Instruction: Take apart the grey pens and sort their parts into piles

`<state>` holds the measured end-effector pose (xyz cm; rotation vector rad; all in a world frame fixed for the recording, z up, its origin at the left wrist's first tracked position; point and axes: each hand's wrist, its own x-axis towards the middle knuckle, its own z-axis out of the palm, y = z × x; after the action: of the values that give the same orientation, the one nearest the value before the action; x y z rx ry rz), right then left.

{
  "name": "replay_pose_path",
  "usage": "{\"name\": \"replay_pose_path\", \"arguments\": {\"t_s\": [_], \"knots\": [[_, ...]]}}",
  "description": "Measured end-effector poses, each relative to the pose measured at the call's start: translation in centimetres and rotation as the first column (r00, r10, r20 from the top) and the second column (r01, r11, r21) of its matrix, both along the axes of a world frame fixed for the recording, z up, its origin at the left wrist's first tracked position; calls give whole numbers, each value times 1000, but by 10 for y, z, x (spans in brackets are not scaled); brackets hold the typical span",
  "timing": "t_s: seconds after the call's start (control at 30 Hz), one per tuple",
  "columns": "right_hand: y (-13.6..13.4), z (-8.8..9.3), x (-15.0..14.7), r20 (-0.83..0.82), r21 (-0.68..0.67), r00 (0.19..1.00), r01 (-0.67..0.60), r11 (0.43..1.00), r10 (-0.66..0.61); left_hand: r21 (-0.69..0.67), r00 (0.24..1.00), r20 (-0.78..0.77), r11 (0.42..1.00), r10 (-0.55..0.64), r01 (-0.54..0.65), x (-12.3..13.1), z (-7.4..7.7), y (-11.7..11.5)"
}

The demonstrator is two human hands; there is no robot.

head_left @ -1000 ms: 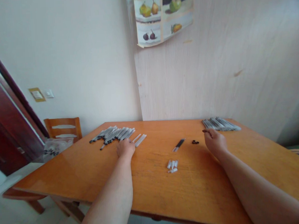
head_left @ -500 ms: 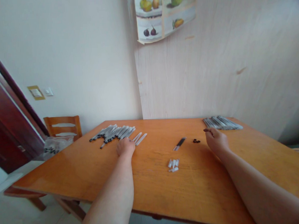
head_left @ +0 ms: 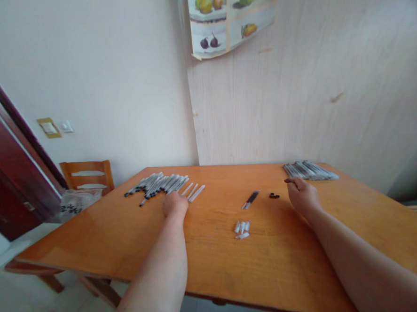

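Observation:
My left hand [head_left: 175, 204] rests on the table, curled, with its fingers mostly turned out of sight; whatever they hold is hidden. Just right of it lie a few clear pen barrels [head_left: 196, 193]. A heap of pens with black ends [head_left: 166, 183] spreads behind and left of that hand. On the right, my right hand [head_left: 303, 195] is closed with thumb and fingers together; a small dark spot shows at its fingertips, too small to name. Small black parts [head_left: 274, 195] lie to its left, and a few dark thin refills [head_left: 251, 200] lie farther left.
Several small clear caps [head_left: 241, 229] sit near the middle of the wooden table [head_left: 215, 264]. At the far right edge is a bundle of grey pen-like sticks [head_left: 310, 170]. A plastic bag with black parts [head_left: 79, 201] stands by a chair [head_left: 87, 175] on the left.
Both hands stay almost where they were. Slightly more of the clear pen barrels shows beside my left hand.

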<state>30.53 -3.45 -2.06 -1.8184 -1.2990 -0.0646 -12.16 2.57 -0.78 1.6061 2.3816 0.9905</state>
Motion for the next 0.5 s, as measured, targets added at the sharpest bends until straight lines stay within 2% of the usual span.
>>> {"name": "replay_pose_path", "arguments": {"t_s": [0.17,0.3,0.4,0.5], "knots": [[-2,2,-3,-2,1,1000,-13,1000,13,158,981,196,987,5,-37,2,5,-5],[-3,5,-11,36,-8,998,-59,998,59,325,977,199,945,-80,11,6,11,-7],[-4,7,-21,80,-50,984,-156,986,160,400,975,166,914,-145,68,10,12,-5],[-5,9,-36,116,-105,943,-300,948,312,489,943,243,868,-227,83,15,9,-1]]}}
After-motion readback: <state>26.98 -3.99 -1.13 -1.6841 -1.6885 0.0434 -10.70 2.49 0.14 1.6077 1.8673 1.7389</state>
